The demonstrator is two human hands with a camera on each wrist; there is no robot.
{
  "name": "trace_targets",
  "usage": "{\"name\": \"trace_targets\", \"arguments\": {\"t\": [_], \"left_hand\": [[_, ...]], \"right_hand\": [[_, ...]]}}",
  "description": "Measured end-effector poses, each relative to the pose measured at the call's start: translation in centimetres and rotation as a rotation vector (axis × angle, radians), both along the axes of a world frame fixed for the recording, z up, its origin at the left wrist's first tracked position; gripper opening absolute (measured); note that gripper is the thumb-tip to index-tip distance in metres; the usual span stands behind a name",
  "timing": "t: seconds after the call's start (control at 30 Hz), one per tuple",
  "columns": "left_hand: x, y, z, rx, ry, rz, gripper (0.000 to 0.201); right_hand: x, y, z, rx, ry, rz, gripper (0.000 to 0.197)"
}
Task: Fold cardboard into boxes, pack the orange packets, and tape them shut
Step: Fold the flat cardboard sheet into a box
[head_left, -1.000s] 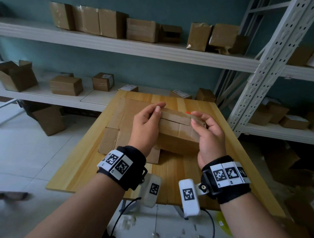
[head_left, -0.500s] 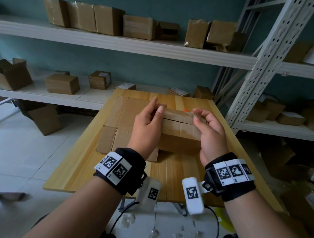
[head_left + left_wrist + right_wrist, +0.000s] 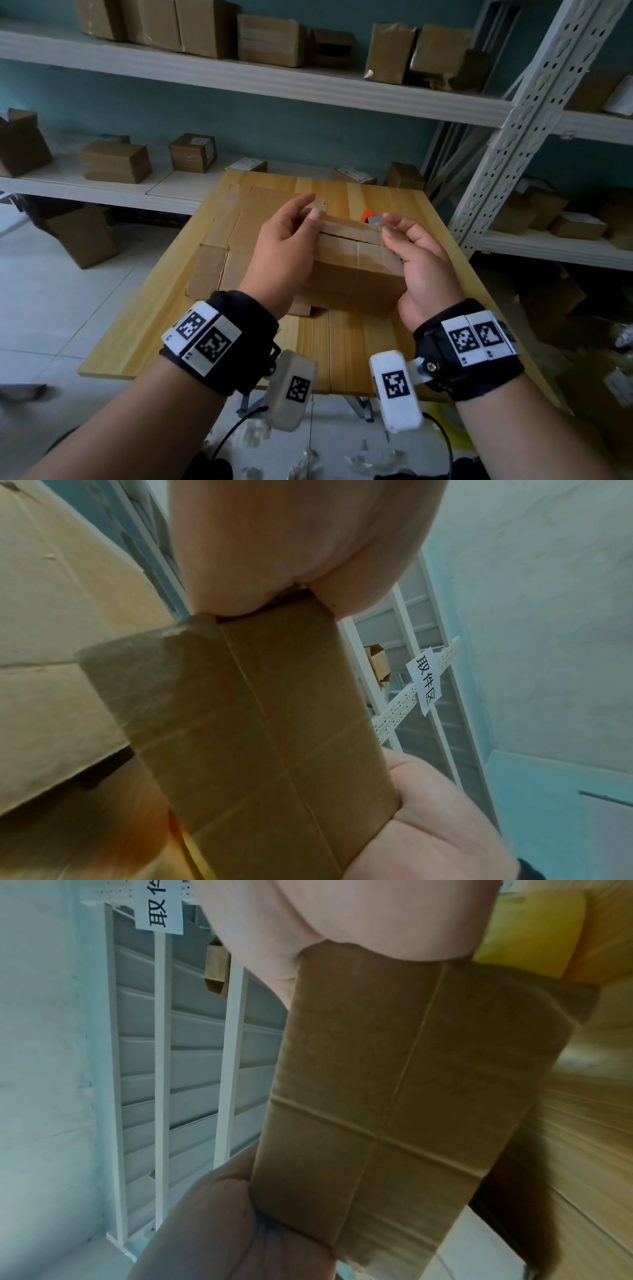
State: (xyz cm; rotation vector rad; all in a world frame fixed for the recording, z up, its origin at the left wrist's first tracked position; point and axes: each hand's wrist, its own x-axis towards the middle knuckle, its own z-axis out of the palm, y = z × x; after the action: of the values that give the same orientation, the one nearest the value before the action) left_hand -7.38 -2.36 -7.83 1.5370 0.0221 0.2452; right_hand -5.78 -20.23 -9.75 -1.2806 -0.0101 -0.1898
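Closing the box, tape not yet on.
At centre frame your left hand and right hand grip the box by its ends, thumbs on the flaps (seam gapped); next, tape. Flat cardboard lies beyond.

Your left hand covers the box's left end, your right hand its right end. Box contents hidden under closed flaps. Orange item behind the box, mostly hidden; can't identify it. Flat cardboard on the surface is partly under the box. Lower frame floor debris is blurred.
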Motion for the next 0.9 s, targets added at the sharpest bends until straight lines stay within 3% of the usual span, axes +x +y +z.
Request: {"name": "trace_targets", "arguments": {"t": [0.4,0.7,0.9], "left_hand": [[0.2,-0.9,-1.9,0.088,0.104,-0.122,0.03],[1.3,-3.0,-3.1,0.071,0.127,-0.169,0.028],[2.6,-3.1,-3.3,0.317,0.034,-0.101,0.021]], "right_hand": [[0.1,-1.3,-1.7,-0.132,0.196,-0.053,0.021],[-0.2,-3.2,-1.4,-0.417,0.142,-0.132,0.021],[0.4,-2.5,-1.3,-0.491,0.116,-0.123,0.026]]}}
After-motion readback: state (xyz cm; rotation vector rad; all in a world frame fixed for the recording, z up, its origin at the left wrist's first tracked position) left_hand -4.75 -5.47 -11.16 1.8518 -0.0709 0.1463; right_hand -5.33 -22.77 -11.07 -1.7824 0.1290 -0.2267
